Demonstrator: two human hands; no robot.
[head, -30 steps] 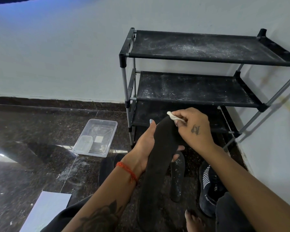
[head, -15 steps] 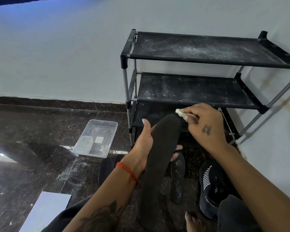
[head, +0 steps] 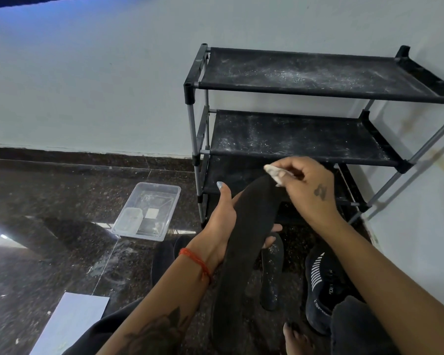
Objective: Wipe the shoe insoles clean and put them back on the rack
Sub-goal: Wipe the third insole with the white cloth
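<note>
While I sit low on the floor with my bare toes poking into the bottom of the view, my left hand is wrapped around the middle of the black insole, thumb up one edge and fingertips curling out from under the other. It stands long and tilted, heel end down near my lap, toe end up toward the rack. My right hand pinches a small grubby wipe right at that toe tip, fingers bunched around it, rubbing the very end.

Just past my wrist, a second insole lies speckled on the floor, with a dark sneaker beside it. Off to the left, a clear plastic tub sits near a wet smear on the tiles.

Further back, the rack's shelves carry no insoles yet, and they look dusted with white powder.

Here's the risk as I see it: the insole is floppy and I'm gripping only its middle, so pressing hard at the tip could fold it away from the wipe. And setting a clean insole on those dusty shelves could dirty it again.
</note>
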